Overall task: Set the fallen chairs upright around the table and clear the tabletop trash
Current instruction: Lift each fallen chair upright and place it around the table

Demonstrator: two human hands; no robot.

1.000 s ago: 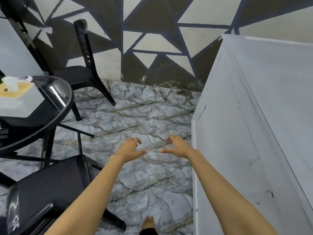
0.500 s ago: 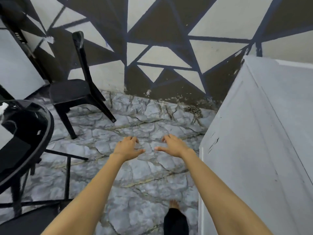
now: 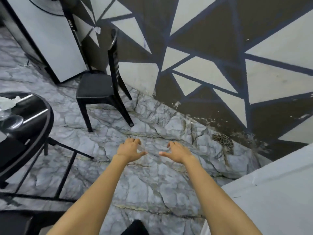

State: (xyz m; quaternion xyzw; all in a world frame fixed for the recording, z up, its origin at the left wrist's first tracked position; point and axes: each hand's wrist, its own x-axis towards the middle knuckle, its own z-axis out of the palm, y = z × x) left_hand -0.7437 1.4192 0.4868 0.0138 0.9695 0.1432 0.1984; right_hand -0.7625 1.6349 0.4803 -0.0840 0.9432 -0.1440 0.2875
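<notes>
Both my arms reach forward over the marble-patterned floor. My left hand (image 3: 130, 149) and my right hand (image 3: 177, 151) hover side by side, fingers spread and loosely bent, holding nothing. A black chair (image 3: 100, 87) stands upright on its legs ahead to the left, its back toward the painted wall. The round black glass table (image 3: 30, 122) fills the left edge, with crumpled clear plastic trash (image 3: 7, 103) lying on its top. The dark seat of another chair (image 3: 15, 223) shows at the bottom left corner.
A white cabinet (image 3: 49, 41) leans at the back left beside a fan stand. A grey-white box surface (image 3: 271, 200) fills the bottom right. The wall with triangle paint runs across the back. A small pile of debris (image 3: 222, 140) lies at the wall's foot.
The view has turned left and tilted, so the upright chair and the table sit further right in the frame. My hands keep the same spread pose in front of me.
</notes>
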